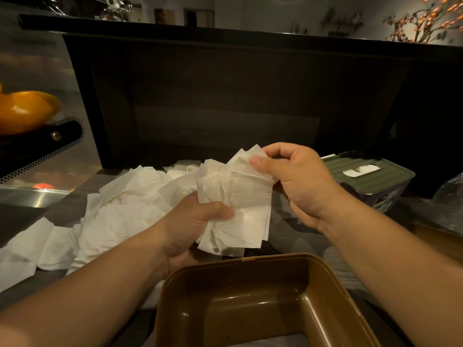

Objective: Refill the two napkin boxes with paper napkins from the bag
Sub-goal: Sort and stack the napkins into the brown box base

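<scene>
Left hand (190,221) and right hand (295,181) gripping napkin stack (240,196), above open brown box (250,296)

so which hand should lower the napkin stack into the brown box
Left, probably: the left hand grips the napkin stack low, just above the brown box. The right hand only pinches its top corner.

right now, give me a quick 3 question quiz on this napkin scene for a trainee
1. True or false: the brown box sits open below the hands.
2. What do the left hand and right hand hold? A) a stack of napkins B) a lid C) a bag
3. Where does the green box sit?

Key: 1. true; 2. A; 3. on the right, lid on, napkin showing in its slot.
</scene>
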Tool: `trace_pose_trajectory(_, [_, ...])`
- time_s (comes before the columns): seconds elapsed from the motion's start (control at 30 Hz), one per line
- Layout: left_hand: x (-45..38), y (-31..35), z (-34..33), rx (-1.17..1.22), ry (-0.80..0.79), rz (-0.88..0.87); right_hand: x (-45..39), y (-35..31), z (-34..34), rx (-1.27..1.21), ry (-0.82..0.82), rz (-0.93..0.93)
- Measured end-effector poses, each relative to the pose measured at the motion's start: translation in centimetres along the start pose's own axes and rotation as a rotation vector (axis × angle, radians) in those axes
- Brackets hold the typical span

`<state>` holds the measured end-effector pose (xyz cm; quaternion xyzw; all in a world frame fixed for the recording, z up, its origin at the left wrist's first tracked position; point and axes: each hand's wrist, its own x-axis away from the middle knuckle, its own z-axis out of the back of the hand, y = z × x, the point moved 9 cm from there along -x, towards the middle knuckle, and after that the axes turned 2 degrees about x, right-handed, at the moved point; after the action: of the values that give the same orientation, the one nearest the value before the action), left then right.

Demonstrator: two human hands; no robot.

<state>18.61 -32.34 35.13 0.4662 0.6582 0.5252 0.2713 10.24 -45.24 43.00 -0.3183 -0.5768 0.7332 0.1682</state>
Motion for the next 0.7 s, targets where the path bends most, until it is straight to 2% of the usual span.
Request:
trace_pose_trajectory(0.2, [-0.1, -0.2, -0.1, 0.001, 0.002, 0.013, -0.5, -0.6, 2.5, 0.022, 0.234, 0.031])
trace_pose_trajectory(0.27, [-0.2, -0.4, 0.1, 0.035, 0.019, 0.029, -0.6, -1.6, 3.9, -0.063, 0.296, 0.059])
trace_pose_trajectory(0.33, [-0.3, -0.5, 0.1, 0.073, 0.027, 0.042, -0.8, -3.2, 4.7, -0.264, 0.233, 0.100])
trace_pose_trajectory(0.43, [-0.3, -0.6, 0.4, 0.136, 0.048, 0.057, -0.1, -5.7, 3.5, -0.458, -0.068, 0.125])
trace_pose_trajectory(0.57, [0.0, 0.0, 0.4, 0.107, 0.038, 0.018, 0.8, -5.3, 0.6, -0.250, -0.239, 0.068])
trace_pose_trajectory(0.7, [0.2, 0.4, -0.3, 0.110, -0.004, -0.038, 1.0, -2.9, -1.2, 0.320, -0.216, 0.116])
